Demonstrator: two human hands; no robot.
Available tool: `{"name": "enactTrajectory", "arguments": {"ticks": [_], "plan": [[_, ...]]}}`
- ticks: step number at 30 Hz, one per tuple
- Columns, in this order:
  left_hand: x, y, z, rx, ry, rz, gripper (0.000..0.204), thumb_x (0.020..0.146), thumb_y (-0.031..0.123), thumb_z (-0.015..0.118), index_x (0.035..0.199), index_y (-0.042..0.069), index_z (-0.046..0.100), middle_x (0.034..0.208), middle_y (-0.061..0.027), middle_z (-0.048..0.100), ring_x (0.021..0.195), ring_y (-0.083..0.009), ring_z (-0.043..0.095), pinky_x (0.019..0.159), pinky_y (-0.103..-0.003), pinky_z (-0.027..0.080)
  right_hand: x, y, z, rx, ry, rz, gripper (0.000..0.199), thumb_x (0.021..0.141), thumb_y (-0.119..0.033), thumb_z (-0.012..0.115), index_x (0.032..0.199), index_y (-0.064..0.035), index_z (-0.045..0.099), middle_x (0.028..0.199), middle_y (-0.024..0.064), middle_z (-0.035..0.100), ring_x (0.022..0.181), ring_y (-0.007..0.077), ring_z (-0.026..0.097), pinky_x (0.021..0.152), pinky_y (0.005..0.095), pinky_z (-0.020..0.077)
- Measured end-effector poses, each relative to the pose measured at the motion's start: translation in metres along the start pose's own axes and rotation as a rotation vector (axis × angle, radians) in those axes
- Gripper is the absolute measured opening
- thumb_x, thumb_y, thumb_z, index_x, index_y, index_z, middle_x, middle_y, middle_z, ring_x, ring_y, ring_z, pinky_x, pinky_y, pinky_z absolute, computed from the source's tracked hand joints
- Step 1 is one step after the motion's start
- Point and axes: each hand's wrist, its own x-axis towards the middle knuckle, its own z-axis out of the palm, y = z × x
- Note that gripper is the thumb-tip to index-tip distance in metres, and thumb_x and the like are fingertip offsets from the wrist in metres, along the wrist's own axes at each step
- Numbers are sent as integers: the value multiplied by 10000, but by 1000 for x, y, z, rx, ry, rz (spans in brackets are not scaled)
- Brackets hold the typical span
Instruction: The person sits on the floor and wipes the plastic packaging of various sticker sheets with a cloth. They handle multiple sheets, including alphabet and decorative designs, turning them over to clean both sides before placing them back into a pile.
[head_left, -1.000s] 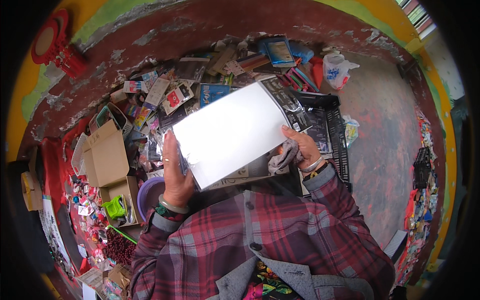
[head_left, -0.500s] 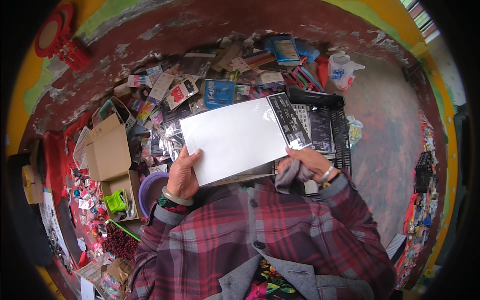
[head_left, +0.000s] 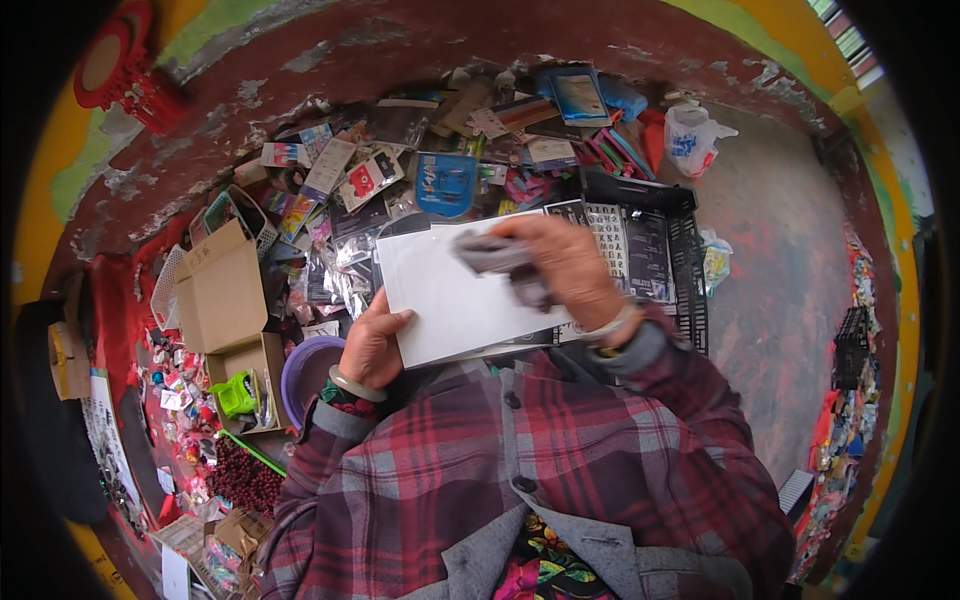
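Observation:
A white sheet (head_left: pixel 440 310), seemingly in a clear sleeve, lies tilted in front of me. At its left edge my left hand (head_left: pixel 374 343) grips it, thumb on top. Over the sheet's right part my right hand (head_left: pixel 573 268) holds a grey cloth (head_left: pixel 495 254), blurred by motion. Whether the cloth touches the sheet I cannot tell. Just beyond, a black plastic crate (head_left: pixel 686 250) holds dark printed sheets and a white one with black letters (head_left: pixel 604 238).
A purple bucket (head_left: pixel 305 385) and an open cardboard box (head_left: pixel 222 290) with a bright green item (head_left: pixel 236 396) stand at left. Packaged goods, among them a blue pack (head_left: pixel 445 185), pile along the wall. A white plastic bag (head_left: pixel 690 140) sits at far right.
My right hand has left the sheet's right edge and moved up and left over it with the cloth. The sheet's dark printed right end no longer shows. My left hand keeps its hold.

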Motion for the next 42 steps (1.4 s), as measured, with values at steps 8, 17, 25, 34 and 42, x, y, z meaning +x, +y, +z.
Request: {"name": "enactTrajectory", "arguments": {"ticks": [8, 17, 25, 34, 42], "plan": [[2, -11, -16, -106, 7, -22, 595, 813, -60, 456, 1381, 50, 314, 1318, -126, 452, 1201, -269, 480, 1004, -393, 415, 19, 96, 77, -1012, -384, -458, 492, 864, -257, 554, 1315, -87, 454, 1411, 78, 406, 1307, 218, 379, 930, 361, 358], [4, -11, -1, 15, -15, 48, 625, 783, -109, 432, 1385, -13, 290, 1319, -161, 461, 1200, -285, 483, 1017, -397, 387, 21, 112, 23, -1421, -83, -366, 415, 862, -110, 458, 1273, -61, 498, 1352, 97, 476, 1267, 204, 429, 918, 365, 358], [1, -9, -1, 53, 16, 75, 629, 771, -113, 416, 1382, -20, 299, 1326, -174, 457, 1197, -290, 483, 1022, -384, 374, 15, 85, -60, -1437, 230, -171, 237, 803, -74, 471, 1023, -48, 556, 1009, 107, 589, 967, 297, 566, 763, 423, 448], [4, -7, -7, -64, -43, 30, 574, 818, -23, 424, 1379, -19, 304, 1309, -185, 465, 1189, -300, 486, 1006, -420, 397, -14, 51, -119, -1249, 574, 51, 215, 846, -96, 512, 1030, -57, 617, 1003, 176, 632, 912, 350, 600, 799, 402, 481], [10, -8, -9, -288, -122, -20, 627, 971, 488, 328, 1338, -17, 383, 1302, -170, 488, 1174, -284, 499, 1006, -427, 398, 8, 49, 15, -802, -201, -691, 320, 854, -97, 551, 1170, -62, 577, 1141, 113, 610, 1013, 248, 592, 781, 358, 466]]}}
